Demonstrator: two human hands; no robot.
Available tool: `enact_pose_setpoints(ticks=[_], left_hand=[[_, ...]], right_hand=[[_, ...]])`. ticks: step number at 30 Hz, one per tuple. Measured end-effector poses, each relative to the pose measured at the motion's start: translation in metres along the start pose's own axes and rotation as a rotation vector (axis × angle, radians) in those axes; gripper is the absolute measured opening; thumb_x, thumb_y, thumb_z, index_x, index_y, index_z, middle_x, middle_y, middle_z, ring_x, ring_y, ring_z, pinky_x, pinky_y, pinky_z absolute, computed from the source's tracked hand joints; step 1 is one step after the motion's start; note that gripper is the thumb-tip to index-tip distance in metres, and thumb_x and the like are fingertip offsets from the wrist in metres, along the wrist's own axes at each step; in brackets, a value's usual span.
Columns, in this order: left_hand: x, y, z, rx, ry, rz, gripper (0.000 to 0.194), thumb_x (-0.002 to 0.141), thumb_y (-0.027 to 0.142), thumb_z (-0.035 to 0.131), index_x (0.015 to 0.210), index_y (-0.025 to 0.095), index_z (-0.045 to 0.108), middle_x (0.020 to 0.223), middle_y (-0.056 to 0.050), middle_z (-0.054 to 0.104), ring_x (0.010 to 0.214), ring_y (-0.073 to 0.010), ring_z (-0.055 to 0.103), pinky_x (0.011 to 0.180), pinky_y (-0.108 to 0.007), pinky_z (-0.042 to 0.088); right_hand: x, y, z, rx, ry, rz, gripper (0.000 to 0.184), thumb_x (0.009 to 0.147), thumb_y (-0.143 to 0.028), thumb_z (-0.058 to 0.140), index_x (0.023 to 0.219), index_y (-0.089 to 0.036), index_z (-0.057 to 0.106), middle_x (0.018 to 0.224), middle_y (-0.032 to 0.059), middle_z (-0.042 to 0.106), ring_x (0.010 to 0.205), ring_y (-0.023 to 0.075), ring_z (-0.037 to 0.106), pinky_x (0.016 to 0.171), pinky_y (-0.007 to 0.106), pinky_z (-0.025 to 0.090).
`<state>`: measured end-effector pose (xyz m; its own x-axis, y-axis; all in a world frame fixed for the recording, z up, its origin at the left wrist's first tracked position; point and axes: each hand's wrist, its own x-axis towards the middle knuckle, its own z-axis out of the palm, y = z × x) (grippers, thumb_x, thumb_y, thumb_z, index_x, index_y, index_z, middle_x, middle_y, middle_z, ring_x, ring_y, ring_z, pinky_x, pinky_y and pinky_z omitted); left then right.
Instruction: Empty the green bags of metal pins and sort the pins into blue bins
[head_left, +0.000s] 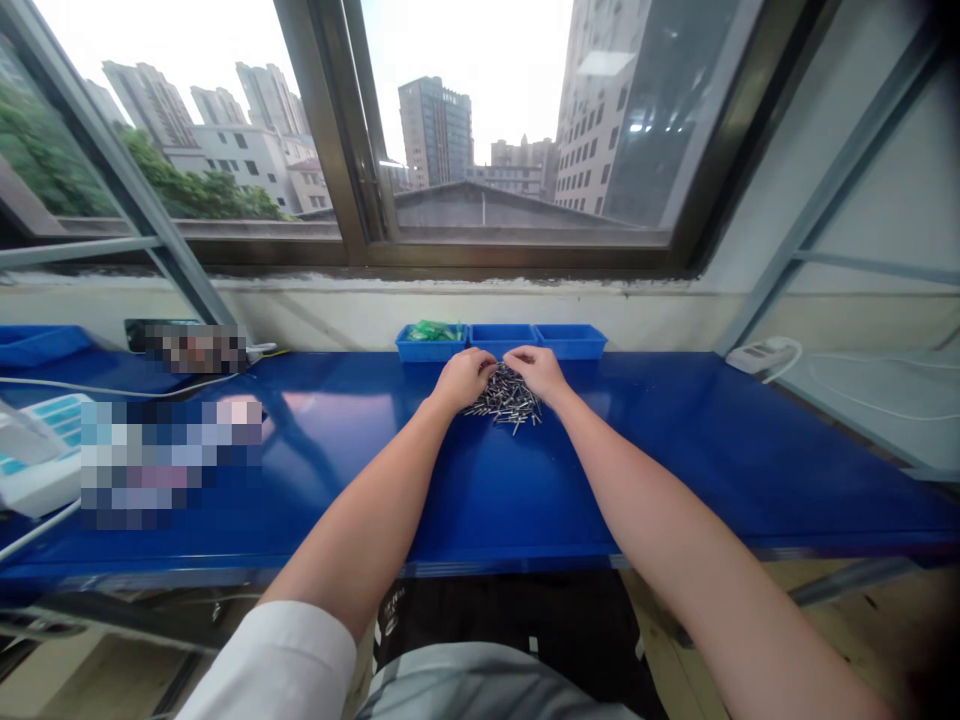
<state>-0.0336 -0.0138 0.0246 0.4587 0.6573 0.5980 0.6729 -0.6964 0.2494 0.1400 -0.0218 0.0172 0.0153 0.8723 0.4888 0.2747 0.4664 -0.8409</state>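
Note:
A heap of small metal pins (507, 402) lies on the blue table (675, 450), in front of a row of blue trays. My left hand (463, 378) rests on the heap's left side, fingers curled down into the pins. My right hand (537, 370) sits on the heap's right side, fingers bent onto the pile. What either hand pinches is too small to make out. Both forearms stretch forward from the near edge.
Three blue trays stand along the wall: the left one (430, 341) holds green parts, the middle (501, 336) and right (570, 340) ones look empty. A white power strip (761, 355) lies at the right. A white device (37, 450) and cables sit at the left.

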Motion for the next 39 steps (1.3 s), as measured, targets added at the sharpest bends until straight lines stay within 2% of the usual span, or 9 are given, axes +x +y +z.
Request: enact_pose_setpoints(ticks=[3,6,9,13,23,26,31,35,39], left_hand=[[-0.001,0.001,-0.001,-0.012,0.005,-0.009,0.021,0.085,0.028,0.054,0.097,0.017,0.067,0.092,-0.006,0.067,0.084,-0.0184,0.061,0.079,-0.029,0.048],[-0.002,0.000,-0.001,-0.006,0.033,-0.063,0.032,0.082,0.033,0.059,0.108,0.016,0.063,0.102,-0.008,0.065,0.092,-0.0201,0.061,0.083,-0.030,0.048],[-0.004,-0.002,-0.001,0.028,0.026,-0.127,0.035,0.082,0.034,0.058,0.112,0.016,0.061,0.108,-0.008,0.063,0.097,-0.0214,0.060,0.085,-0.031,0.048],[-0.005,-0.005,0.000,0.066,0.002,-0.181,0.033,0.082,0.033,0.056,0.110,0.016,0.062,0.109,-0.008,0.062,0.097,-0.0220,0.060,0.085,-0.032,0.048],[-0.005,-0.003,-0.003,0.122,-0.085,-0.215,0.030,0.082,0.032,0.054,0.107,0.018,0.064,0.107,-0.008,0.063,0.097,-0.0227,0.060,0.086,-0.032,0.048],[-0.005,-0.003,-0.003,0.137,-0.109,-0.230,0.029,0.083,0.030,0.052,0.106,0.018,0.065,0.105,-0.009,0.064,0.096,-0.0226,0.060,0.087,-0.032,0.048],[-0.005,-0.006,0.000,0.164,-0.148,-0.266,0.029,0.084,0.026,0.046,0.102,0.018,0.067,0.104,-0.009,0.065,0.096,-0.0224,0.061,0.089,-0.032,0.047],[-0.004,-0.008,0.002,0.158,-0.166,-0.275,0.028,0.084,0.027,0.045,0.099,0.020,0.068,0.104,-0.008,0.066,0.098,-0.0212,0.061,0.091,-0.030,0.045],[-0.004,-0.008,0.003,0.135,-0.178,-0.250,0.030,0.085,0.037,0.047,0.092,0.020,0.070,0.098,-0.009,0.068,0.092,-0.0220,0.063,0.085,-0.031,0.048]], right_hand=[[0.001,0.001,-0.003,-0.027,0.004,0.074,0.028,0.071,-0.042,0.061,0.073,-0.016,0.071,0.074,0.0049,0.071,0.064,0.0173,0.062,0.066,0.030,0.049],[0.005,0.007,-0.010,-0.030,0.120,0.134,0.029,0.071,-0.041,0.060,0.078,-0.016,0.073,0.079,0.0056,0.072,0.066,0.0183,0.064,0.069,0.031,0.050],[0.010,0.017,-0.021,-0.081,0.314,0.176,0.031,0.069,-0.032,0.061,0.093,-0.017,0.072,0.091,0.0054,0.073,0.085,0.0204,0.066,0.084,0.033,0.050],[0.017,0.033,-0.039,-0.100,0.425,0.237,0.044,0.066,-0.020,0.058,0.109,-0.016,0.067,0.106,0.0066,0.070,0.103,0.0202,0.063,0.095,0.033,0.046],[0.021,0.044,-0.046,-0.131,0.436,0.269,0.067,0.065,-0.020,0.059,0.131,-0.015,0.050,0.122,0.0103,0.062,0.110,0.0214,0.060,0.095,0.035,0.045],[0.017,0.036,-0.044,-0.251,0.391,0.245,0.059,0.067,-0.022,0.056,0.126,-0.015,0.054,0.106,0.0077,0.069,0.096,0.0197,0.064,0.089,0.033,0.048],[0.008,0.022,-0.034,-0.559,0.090,0.229,0.026,0.068,-0.026,0.059,0.088,-0.018,0.072,0.088,0.0059,0.072,0.088,0.0195,0.065,0.085,0.029,0.047],[0.004,0.021,-0.025,-0.689,-0.100,0.194,0.031,0.071,-0.032,0.061,0.097,-0.019,0.071,0.092,0.0064,0.071,0.092,0.0209,0.063,0.087,0.030,0.045],[0.003,0.025,-0.020,-0.689,-0.168,0.131,0.029,0.072,-0.036,0.063,0.095,-0.020,0.072,0.095,0.0083,0.071,0.091,0.0223,0.063,0.084,0.032,0.046]])
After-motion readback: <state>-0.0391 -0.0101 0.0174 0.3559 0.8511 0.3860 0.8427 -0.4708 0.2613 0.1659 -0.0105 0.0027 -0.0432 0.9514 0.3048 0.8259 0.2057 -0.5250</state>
